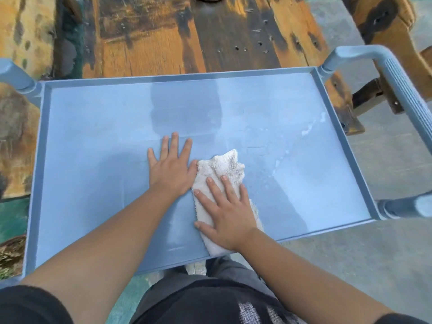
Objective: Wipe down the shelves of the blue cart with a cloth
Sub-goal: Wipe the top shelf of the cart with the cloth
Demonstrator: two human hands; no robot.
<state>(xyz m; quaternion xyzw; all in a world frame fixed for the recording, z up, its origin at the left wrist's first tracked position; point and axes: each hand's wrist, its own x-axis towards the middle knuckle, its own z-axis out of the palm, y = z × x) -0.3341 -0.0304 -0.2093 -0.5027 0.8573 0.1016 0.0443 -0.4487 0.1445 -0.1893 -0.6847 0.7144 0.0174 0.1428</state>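
The blue cart's top shelf (93,127) fills the middle of the head view, a flat tray with a low raised rim. A white terry cloth (224,167) lies folded on the shelf near its front edge. My right hand (226,211) presses flat on the cloth with fingers spread. My left hand (171,164) rests flat on the bare shelf just left of the cloth, its thumb touching the cloth's edge. A darker damp streak (187,108) runs back from the hands. Pale dusty smears (311,129) mark the shelf's right part.
The cart's ribbed push handle (404,90) arches along the right side. Worn wooden planks (177,36) lie beyond the far rim, and a wooden bench leg (383,26) stands at the upper right. Grey concrete floor (364,260) spreads on the right. My legs stand against the front rim.
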